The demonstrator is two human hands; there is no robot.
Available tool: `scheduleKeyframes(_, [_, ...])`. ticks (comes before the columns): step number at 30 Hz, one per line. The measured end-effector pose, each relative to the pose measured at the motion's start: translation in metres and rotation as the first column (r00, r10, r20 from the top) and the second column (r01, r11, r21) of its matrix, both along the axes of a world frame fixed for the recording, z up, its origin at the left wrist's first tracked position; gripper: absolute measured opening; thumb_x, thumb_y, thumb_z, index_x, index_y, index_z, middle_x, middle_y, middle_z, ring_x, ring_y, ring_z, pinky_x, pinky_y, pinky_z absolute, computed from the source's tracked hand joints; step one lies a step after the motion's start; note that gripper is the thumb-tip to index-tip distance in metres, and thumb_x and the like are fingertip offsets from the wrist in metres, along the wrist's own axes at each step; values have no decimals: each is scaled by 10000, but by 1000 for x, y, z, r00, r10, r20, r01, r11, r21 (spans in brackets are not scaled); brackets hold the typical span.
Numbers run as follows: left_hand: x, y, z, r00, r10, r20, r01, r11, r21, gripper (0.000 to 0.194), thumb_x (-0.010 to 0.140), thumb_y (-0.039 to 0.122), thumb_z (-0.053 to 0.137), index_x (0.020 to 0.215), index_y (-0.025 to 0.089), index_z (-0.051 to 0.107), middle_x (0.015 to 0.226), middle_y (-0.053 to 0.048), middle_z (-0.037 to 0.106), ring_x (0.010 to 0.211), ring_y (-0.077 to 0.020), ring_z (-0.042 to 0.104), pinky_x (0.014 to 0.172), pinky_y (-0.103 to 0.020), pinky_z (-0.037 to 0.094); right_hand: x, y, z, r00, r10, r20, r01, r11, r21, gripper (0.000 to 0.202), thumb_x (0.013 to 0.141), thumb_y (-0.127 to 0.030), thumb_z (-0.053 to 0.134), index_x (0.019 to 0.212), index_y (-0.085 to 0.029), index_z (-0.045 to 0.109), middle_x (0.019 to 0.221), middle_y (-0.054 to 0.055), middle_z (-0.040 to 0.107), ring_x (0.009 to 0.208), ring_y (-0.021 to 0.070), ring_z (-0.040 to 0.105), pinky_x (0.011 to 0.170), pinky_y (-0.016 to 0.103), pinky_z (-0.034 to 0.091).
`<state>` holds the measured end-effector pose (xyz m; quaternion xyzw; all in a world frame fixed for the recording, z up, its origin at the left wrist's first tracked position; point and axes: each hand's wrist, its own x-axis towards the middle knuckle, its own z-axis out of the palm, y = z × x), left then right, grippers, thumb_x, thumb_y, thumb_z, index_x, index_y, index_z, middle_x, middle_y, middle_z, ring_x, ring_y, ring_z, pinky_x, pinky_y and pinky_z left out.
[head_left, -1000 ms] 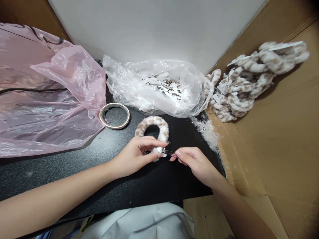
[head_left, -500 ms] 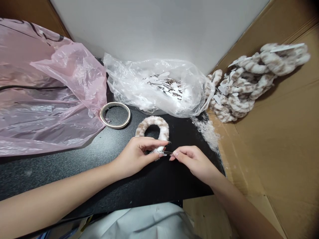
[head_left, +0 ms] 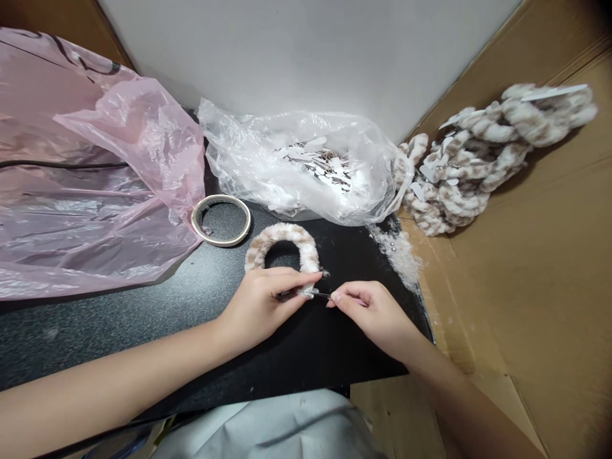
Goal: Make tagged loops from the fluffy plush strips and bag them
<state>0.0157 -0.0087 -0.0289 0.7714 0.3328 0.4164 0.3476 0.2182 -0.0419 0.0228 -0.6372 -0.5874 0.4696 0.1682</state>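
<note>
A fluffy white-and-brown plush ring (head_left: 282, 234) rests on the black tabletop, its near side partly hidden by my left hand (head_left: 268, 296). The fingers and thumb of that hand pinch the ring's near right end, where a small bit of white material shows. My right hand (head_left: 366, 307), to the right of it, is closed on a thin tool with a slim shaft (head_left: 323, 295) and what looks like a pinkish handle. The shaft's tip meets the ring's end at my left fingertips. Its exact kind is too small to make out.
Behind the ring lies a clear plastic bag (head_left: 248, 159) holding many white tags. A tape roll (head_left: 221, 242) and a pink plastic bag (head_left: 157, 159) are at left. Several similar plush rings (head_left: 459, 172) pile up at right on cardboard (head_left: 535, 255), near loose white fluff (head_left: 399, 255).
The plush ring has shifted slightly left and turned a little, with my left hand still pinching it. My right hand stays almost in place with the thin tool.
</note>
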Motion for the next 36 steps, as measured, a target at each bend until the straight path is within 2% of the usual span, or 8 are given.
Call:
scheduleKeyframes(15, [-2,-3,-4,998,-10,-54,19,987,161,325,835,50,585,1129,153,676,914,-60,748,784,-121,703,686,-174,547,-1,0,-6,1000,17,8,-17,999,45,308,866,-374,533,749,-158,721,731,38,688,709,166,605,594,235,403])
scheduleKeyframes(31, [-1,-3,0,997,-11,-82,21,992,126,330,848,69,546,1135,171,673,905,-61,750,777,-128,702,701,-194,554,-2,-2,-11,1000,-3,-1,3,999,53,339,868,-413,539,709,-166,708,670,30,647,675,161,568,582,246,377])
scheduleKeyframes(36, [-2,-2,1,995,0,-95,9,995,95,339,844,72,548,1140,180,673,881,-51,745,739,-121,689,677,-191,540,5,-3,-10,994,-11,-105,15,999,39,392,898,-444,488,708,-157,676,660,19,594,653,137,510,606,250,361])
